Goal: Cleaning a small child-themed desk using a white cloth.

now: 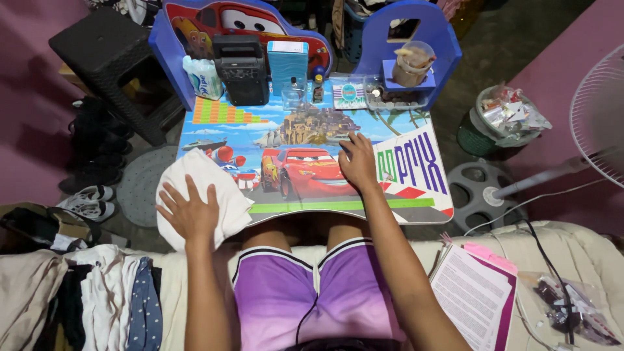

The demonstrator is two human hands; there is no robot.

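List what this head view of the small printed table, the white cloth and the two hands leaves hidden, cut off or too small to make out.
- Left hand: palm hidden against the white cloth, head view.
- Cloth's lower corner: hangs past the table edge, partly covered by the forearm.
- Right hand: whether it presses or only rests cannot be told.
- Small bottles at the back: too small to identify.
- Fan: cut off by the right edge.
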